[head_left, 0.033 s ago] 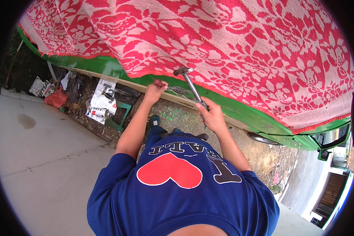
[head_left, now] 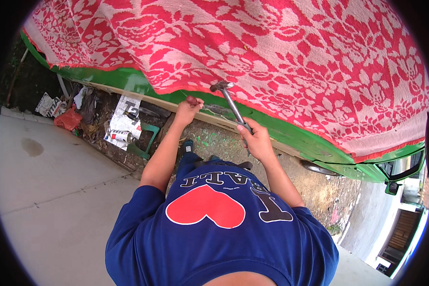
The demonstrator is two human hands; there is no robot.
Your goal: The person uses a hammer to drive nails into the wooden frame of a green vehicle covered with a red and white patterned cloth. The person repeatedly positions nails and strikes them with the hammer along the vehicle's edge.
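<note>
My right hand [head_left: 258, 141] is closed round the dark grip of a hammer [head_left: 231, 103]. The hammer's steel head is raised by the lower edge of a red and pink floral cloth [head_left: 291, 62]. To its left, my left hand [head_left: 187, 113] is closed on a tool with a rounded dark red handle [head_left: 191, 100]; its working end is hard to make out. Both hands are beside the green side panel [head_left: 267, 121] of a vehicle, which the cloth partly covers. A scraped grey patch [head_left: 218, 109] shows on the panel between the hands.
A pale strip [head_left: 214, 120] runs along the panel's lower edge. Below left, a printed sheet [head_left: 124, 125], a can [head_left: 123, 137], a green plastic piece [head_left: 147, 143] and an orange-red bag [head_left: 68, 119] lie on the ground. A wheel [head_left: 319, 168] and side mirror [head_left: 391, 188] are at right.
</note>
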